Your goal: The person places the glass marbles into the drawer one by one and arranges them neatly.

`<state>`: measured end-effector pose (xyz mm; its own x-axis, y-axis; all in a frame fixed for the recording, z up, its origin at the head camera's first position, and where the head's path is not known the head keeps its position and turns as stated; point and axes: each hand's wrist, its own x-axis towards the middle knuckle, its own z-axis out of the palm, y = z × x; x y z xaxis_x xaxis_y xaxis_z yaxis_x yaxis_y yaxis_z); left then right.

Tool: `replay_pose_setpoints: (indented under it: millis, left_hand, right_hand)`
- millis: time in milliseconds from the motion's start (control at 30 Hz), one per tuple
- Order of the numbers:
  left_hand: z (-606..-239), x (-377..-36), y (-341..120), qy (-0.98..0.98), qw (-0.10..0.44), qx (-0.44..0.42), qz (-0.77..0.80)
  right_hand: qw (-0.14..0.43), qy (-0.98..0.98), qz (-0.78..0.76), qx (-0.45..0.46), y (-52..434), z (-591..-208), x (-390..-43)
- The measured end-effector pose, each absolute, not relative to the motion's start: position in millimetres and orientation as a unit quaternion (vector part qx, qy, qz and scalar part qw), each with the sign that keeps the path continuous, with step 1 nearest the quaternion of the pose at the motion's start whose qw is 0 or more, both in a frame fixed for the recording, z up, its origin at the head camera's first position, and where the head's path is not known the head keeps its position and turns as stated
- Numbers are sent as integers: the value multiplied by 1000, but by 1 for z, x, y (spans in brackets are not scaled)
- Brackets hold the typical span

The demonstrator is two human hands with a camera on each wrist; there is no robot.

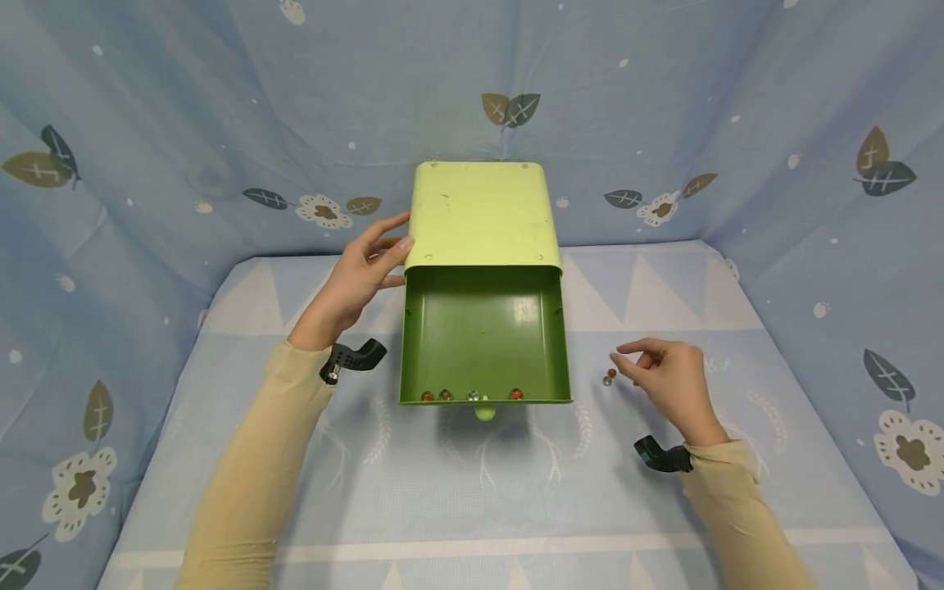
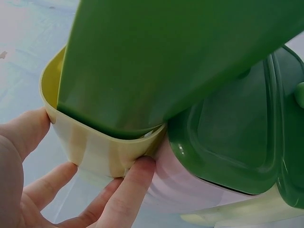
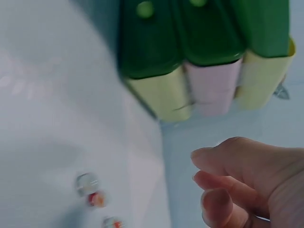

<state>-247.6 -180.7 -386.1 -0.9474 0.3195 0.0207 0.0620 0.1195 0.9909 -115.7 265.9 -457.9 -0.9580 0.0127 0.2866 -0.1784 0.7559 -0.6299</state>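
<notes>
A yellow-green drawer box (image 1: 483, 213) stands at the middle, its green top drawer (image 1: 483, 336) pulled out toward me. Several small marbles (image 1: 516, 394), reddish and clear, lie along the inside of the drawer's front. My left hand (image 1: 361, 266) rests spread fingertips against the left side of the box; in the left wrist view the fingers (image 2: 135, 183) touch its outer wall. To the right, my right hand (image 1: 667, 381) hovers over the table with bent fingers, thumb near the forefinger and nothing visible between them. Just beside its fingertips lie a red marble (image 1: 612, 373) and a clear marble (image 1: 607, 381).
Beneath the top drawer, the wrist views show a pink tier (image 3: 216, 85) and another yellow tier (image 3: 161, 92) with green fronts. A round green knob (image 1: 484, 413) sticks out from the drawer front. Patterned blue cloth (image 1: 627, 98) hangs behind and at both sides.
</notes>
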Motion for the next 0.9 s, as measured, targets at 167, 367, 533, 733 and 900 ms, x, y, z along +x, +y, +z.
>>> replay_pose_setpoints:
  millis: [167,367,533,733,900]
  left_hand:
    - [-386,-247,-181,741,98,128,652]
    - [-387,-248,-182,740,97,128,653]
    - [-387,-248,-182,740,97,128,654]
    - [-385,-247,-181,741,97,129,652]
    - [-385,-246,-180,741,97,131,651]
  right_hand:
    - [119,-933,338,33,271,-473,-116]
    - [103,-934,341,24,271,-483,-116]
    - [92,-936,338,30,271,-492,-116]
    - [74,-940,331,29,272,-499,-116]
    - [69,-942,328,23,272,-499,-115]
